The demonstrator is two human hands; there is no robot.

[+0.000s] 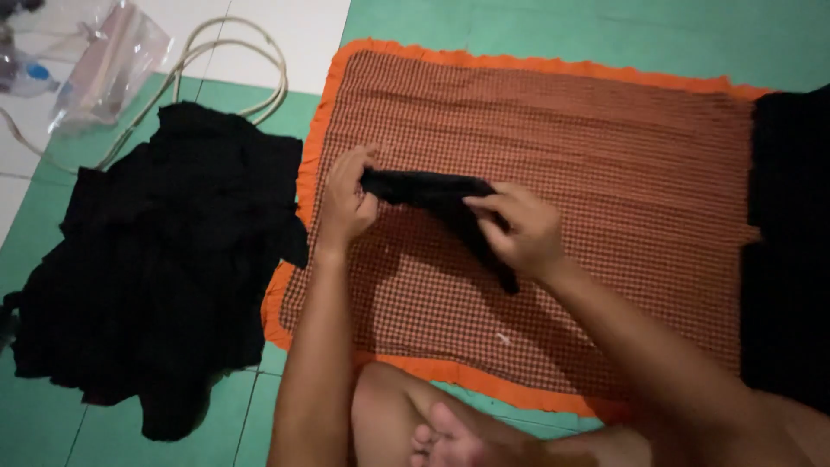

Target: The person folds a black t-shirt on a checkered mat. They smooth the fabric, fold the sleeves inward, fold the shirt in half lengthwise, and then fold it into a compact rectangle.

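Observation:
A small black cloth point(437, 195) is stretched between both my hands, just above a brown checked mat with an orange frilled border point(605, 130). My left hand point(344, 201) pinches the cloth's left end. My right hand point(517, 227) grips its right part, and a narrow black tail of the cloth hangs down under that hand. My bare knee and foot show at the bottom edge.
A heap of black clothes point(156, 259) lies on the green and white floor left of the mat. More black fabric point(788, 242) lies along the mat's right side. A clear plastic bag point(104, 60) and a looped pale hose point(251, 52) are at the top left.

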